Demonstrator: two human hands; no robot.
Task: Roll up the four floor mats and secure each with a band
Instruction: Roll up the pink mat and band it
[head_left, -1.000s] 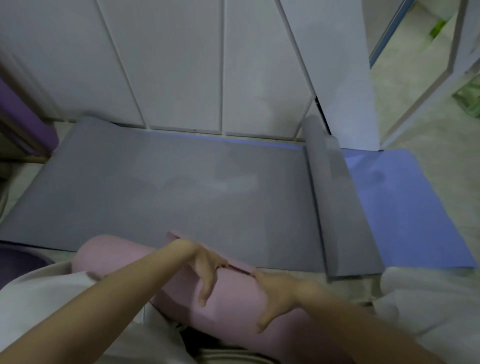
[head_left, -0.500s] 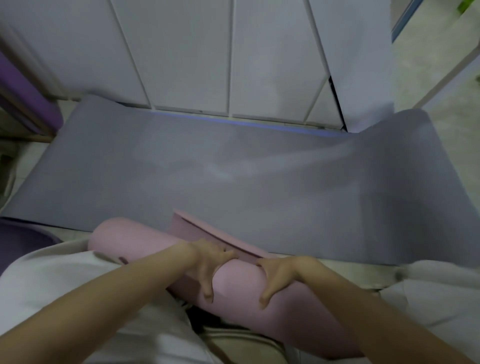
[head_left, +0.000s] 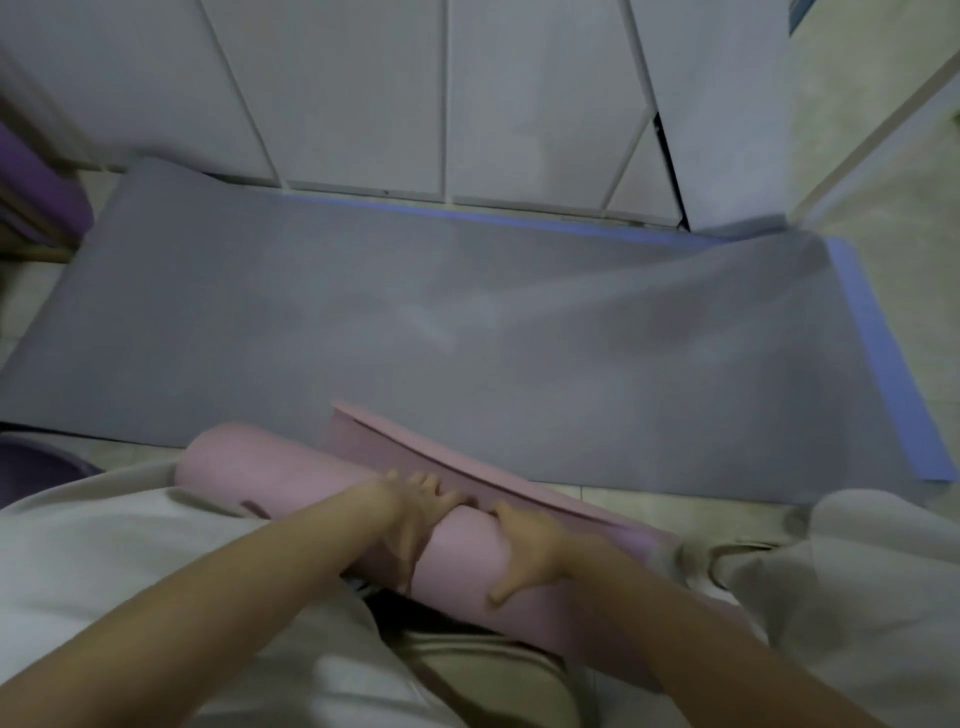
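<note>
My left hand (head_left: 415, 519) and right hand (head_left: 527, 553) sit side by side on the pink mat (head_left: 270, 470). Each is cupped round the roll, fingers over its far side and thumb on the near side. The roll lies across my lap at 6 o'clock, its loose flap toward 12. Beyond it the grey mat (head_left: 467, 322) lies flat on the floor (head_left: 649, 501), over a blue mat (head_left: 893, 395) whose edge shows at 3 o'clock.

White panelled doors (head_left: 337, 93) behind, pale floor (head_left: 904, 171) right
</note>
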